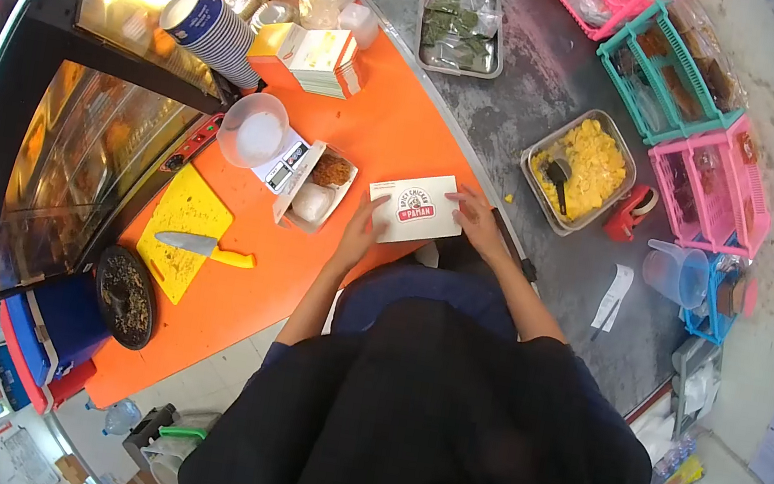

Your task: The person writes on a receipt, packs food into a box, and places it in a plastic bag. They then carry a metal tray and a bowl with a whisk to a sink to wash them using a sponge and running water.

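Note:
A white box with a red and black printed logo (415,209) lies closed near the counter's front edge. At its left end is my left hand (364,228), fingers curved against the side. My right hand (476,224) rests on the box's right end with its fingertips on the lid. Just left of my left hand stands an open box (316,188) holding white rice and a brown fried piece. Beside that are a small scale (279,169) and a clear round tub (255,131).
A knife (187,242) lies on a yellow cutting board (180,260). Stacked cups (212,34) stand at the back left beside a glass display case (80,163). To the right are a tray of yellow food (594,160), a red tape dispenser (627,215) and coloured baskets (710,182).

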Demonstrator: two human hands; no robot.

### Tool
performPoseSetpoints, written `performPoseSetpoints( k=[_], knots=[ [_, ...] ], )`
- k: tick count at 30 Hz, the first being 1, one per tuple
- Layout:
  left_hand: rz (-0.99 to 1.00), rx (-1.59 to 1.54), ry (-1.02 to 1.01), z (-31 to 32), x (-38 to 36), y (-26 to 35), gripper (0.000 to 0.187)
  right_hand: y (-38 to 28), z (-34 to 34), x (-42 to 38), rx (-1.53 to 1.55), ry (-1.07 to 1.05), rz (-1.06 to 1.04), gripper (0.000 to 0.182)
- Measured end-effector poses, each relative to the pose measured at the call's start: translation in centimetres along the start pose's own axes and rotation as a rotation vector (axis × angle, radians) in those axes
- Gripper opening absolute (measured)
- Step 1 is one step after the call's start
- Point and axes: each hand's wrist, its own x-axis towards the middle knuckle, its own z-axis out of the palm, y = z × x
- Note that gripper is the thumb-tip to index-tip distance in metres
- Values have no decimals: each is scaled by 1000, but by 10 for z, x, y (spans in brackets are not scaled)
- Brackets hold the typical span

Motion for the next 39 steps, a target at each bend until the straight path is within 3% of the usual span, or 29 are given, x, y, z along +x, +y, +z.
performPoseSetpoints(
  k=[1, 2, 3, 4, 5, 6, 7, 11, 13, 17, 19, 21, 25, 27, 28, 29, 30, 32, 33, 34, 35, 36, 38, 39],
  knots=[
    [-7, 3, -6, -1, 3, 0, 72, -7, -3, 3, -305, 19, -96, 39],
    [137, 365, -33, -3, 7, 13, 78, -15, -6, 12, -371, -58, -109, 66],
    [284, 723, -61, -4, 12, 27, 85, -36, -7, 17, -366, -59, -101, 66],
    [318, 835, -125, -5, 19, 40, 104, -64, -6, 23, -712, -255, -116, 84],
    [314, 833, -132, -4, 24, 40, 104, -77, -3, 28, -1056, -456, -131, 102],
    [285, 938, -226, -4, 29, 41, 103, -69, 1, 35, -1120, -511, -180, 125],
    [259, 1045, -314, -5, 34, 43, 103, -63, 3, 40, -1123, -507, -181, 125],
    [350, 1018, -268, -8, 39, 17, 105, -42, 4, 53, -1085, -565, -227, 117],
    [507, 1067, -160, -5, 40, -4, 102, -29, 6, 50, -1027, -535, -284, 114],
    [562, 1164, -149, 5, 25, 21, 99, -31, 14, 21, -1027, -309, -422, 104],
    [418, 1081, -131, 15, 20, 31, 96, -35, 15, 7, -1013, -171, -441, 102],
    [503, 1052, -27, 30, 29, 7, 94, -26, 17, 4, -964, -361, -372, 93],
    [523, 1078, -40, 32, 37, 3, 90, -32, -7, -5, -1033, -184, -505, 75],
    [506, 1049, -63, 31, 41, 11, 89, -43, -50, -26, -417, 25, -296, 57],
    [453, 1009, -75, 34, 44, 15, 88, -27, -76, -44, -604, 466, -303, 38],
    [463, 1008, -79, 38, 45, 20, 88, -24, -110, -65, -417, 674, 96, 28],
    [417, 1067, -105, 40, 45, 27, 88, -33, -147, -80, -454, 1059, 105, 19],
    [376, 1133, -103, 46, 45, 35, 89, 20, -230, -108, -582, 1415, 75, 25],
    [389, 1134, -105, 51, 44, 40, 89, 51, -263, -118, -582, 1428, 74, 25],
    [357, 1073, -90, 56, 44, 46, 90, 77, -293, -125, -410, 1290, 269, 26],
    [321, 1011, -74, 64, 44, 51, 90, 89, -314, -130, -238, 1136, 453, 27],
    [350, 987, -28, 75, 42, 53, 92, 72, -324, -129, -238, 1136, 451, 27],
    [354, 1013, -54, 94, 36, 62, 94, 43, -337, -125, 605, 746, 704, 29],
    [366, 1036, -78, 103, 34, 69, 95, 56, -344, -126, 609, 738, 704, 29]
  ],
)
